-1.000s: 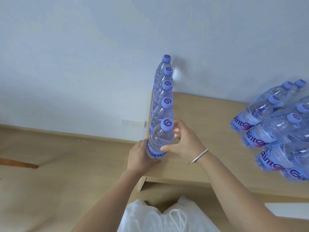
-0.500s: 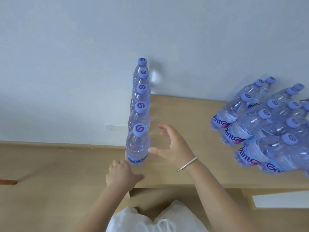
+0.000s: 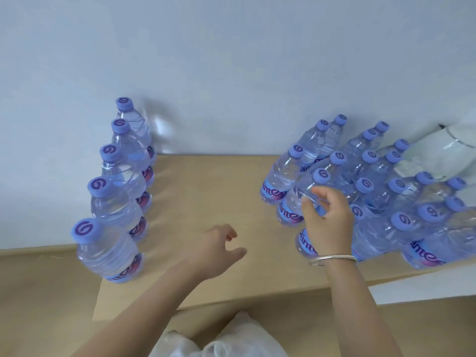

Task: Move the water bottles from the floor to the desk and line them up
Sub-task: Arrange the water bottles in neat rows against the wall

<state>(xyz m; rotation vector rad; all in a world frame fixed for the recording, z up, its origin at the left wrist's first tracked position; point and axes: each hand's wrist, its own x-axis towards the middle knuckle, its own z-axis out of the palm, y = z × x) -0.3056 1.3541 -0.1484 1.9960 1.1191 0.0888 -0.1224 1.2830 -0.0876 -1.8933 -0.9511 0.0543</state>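
Note:
Several upright water bottles with purple caps stand in a row [image 3: 117,207] along the desk's [image 3: 206,191] left edge, running from the wall to the front corner. On the desk's right side a dense cluster of water bottles [image 3: 391,199] stands. My right hand [image 3: 328,225], with a silver bangle on the wrist, is at the cluster's front left. Its thumb and fingers curl around the shoulder of one water bottle [image 3: 296,202], which stands on the desk. My left hand [image 3: 216,248] hovers over the middle of the desk with its fingers spread, holding nothing.
A white wall rises right behind the desk. Crumpled clear plastic wrap [image 3: 438,153] lies behind the cluster at the far right. A white plastic bag [image 3: 219,341] sits below the desk's front edge. Wooden floor [image 3: 38,305] shows to the left.
Both hands have let go of the nearest bottle in the left row. My right hand has swung right to the cluster and closed on a bottle; my left hand has moved over the desk's middle.

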